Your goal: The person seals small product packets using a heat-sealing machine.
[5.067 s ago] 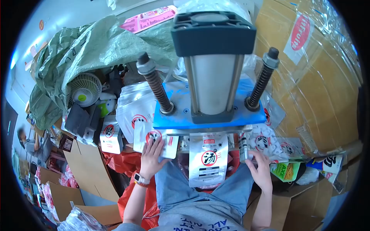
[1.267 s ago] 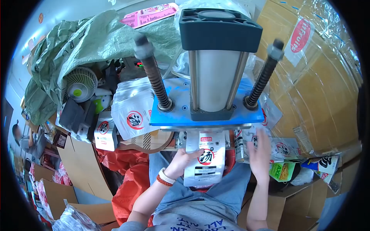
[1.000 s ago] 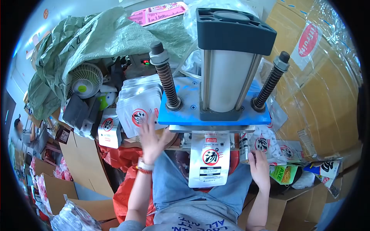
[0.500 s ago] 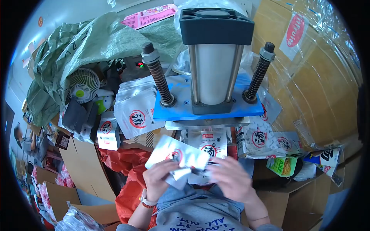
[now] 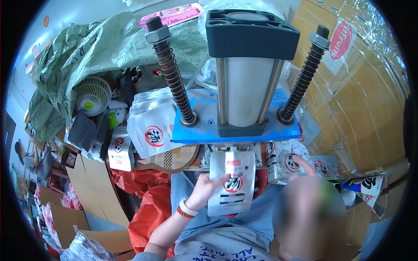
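Note:
My left hand (image 5: pixel 208 188) is closed on the left side of a silver pouch (image 5: pixel 230 201) with a red circle and black character, its thumb lying across the front. The pouch's top edge reaches beneath the blue plate (image 5: pixel 204 138) of the press (image 5: pixel 244 91). My right hand (image 5: pixel 301 167) is off to the right, at a pile of printed pouches (image 5: pixel 281 163). One finger shows stretched out over them; a blurred patch hides most of that hand and forearm.
At left, a stack of silver pouches (image 5: pixel 150 126) sits beside a smaller pile (image 5: pixel 121 150) and a white fan (image 5: pixel 92 95). Two spring-wound rods (image 5: pixel 176 82) flank the press cylinder. A large cardboard box (image 5: pixel 361 100) rises at right, and red plastic (image 5: pixel 150 217) hangs below.
My right hand has moved right, away from my left. The tilted pouch in my left hand is gone; it now grips one lying straight at the press. The press rods stand higher.

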Demonstrator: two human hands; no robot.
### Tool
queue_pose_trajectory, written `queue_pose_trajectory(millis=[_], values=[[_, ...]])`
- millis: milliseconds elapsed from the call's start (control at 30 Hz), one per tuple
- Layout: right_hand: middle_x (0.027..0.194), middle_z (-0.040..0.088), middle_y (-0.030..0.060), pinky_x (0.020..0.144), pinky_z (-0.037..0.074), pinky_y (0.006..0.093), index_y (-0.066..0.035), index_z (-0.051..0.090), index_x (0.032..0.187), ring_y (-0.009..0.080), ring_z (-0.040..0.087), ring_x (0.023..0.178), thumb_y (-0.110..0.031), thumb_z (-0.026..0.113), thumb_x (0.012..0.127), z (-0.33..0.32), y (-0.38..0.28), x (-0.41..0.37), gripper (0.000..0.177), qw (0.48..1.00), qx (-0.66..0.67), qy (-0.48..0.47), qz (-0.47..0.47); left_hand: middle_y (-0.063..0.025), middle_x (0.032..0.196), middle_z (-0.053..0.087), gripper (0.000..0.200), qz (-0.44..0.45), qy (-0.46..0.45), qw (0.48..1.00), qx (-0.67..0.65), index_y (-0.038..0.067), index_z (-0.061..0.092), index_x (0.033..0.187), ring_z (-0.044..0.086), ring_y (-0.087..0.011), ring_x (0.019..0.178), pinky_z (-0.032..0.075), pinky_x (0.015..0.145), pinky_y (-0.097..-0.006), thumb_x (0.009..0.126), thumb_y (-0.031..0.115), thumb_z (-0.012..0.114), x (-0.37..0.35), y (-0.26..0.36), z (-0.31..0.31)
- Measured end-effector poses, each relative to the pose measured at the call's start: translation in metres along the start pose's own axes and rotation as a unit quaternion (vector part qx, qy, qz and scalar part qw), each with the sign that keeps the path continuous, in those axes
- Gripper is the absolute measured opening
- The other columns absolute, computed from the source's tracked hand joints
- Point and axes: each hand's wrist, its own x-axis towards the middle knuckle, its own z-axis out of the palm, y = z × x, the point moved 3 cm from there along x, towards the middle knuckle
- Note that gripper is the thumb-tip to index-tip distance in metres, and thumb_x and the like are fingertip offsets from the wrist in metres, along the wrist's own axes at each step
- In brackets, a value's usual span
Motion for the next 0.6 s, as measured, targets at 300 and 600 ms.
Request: queue_pose_trajectory(millis=[300,600], values=[[0.111,0.066,0.0208,0.096,0.045,0.0441,-0.003,0.062,0.121,0.0406,0.062,0.101,0.001,0.051,0.081,0.045,0.143,0.026,0.042,0.983,-0.141,-0.118,-0.012,-0.0134,0.111,0.069,0.050,0.116,0.056,0.930,0.345,0.003,0.059,0.127,0.064,-0.0217,0.104,0.049,0.094,-0.0352,0.093,0.040,0.065,0.039,0.014,-0.043],[0.117,0.067,0.0193,0.088,0.051,0.0365,0.001,0.063,0.123,0.0286,0.066,0.105,-0.017,0.062,0.097,0.019,0.091,0.015,0.032,0.970,-0.240,-0.031,0.015,-0.0105,0.158,0.032,0.080,0.284,0.168,0.601,0.728,0.013,0.032,0.153,0.033,-0.0361,0.144,0.032,0.115,-0.0511,0.085,0.035,0.069,-0.020,0.008,-0.150]])
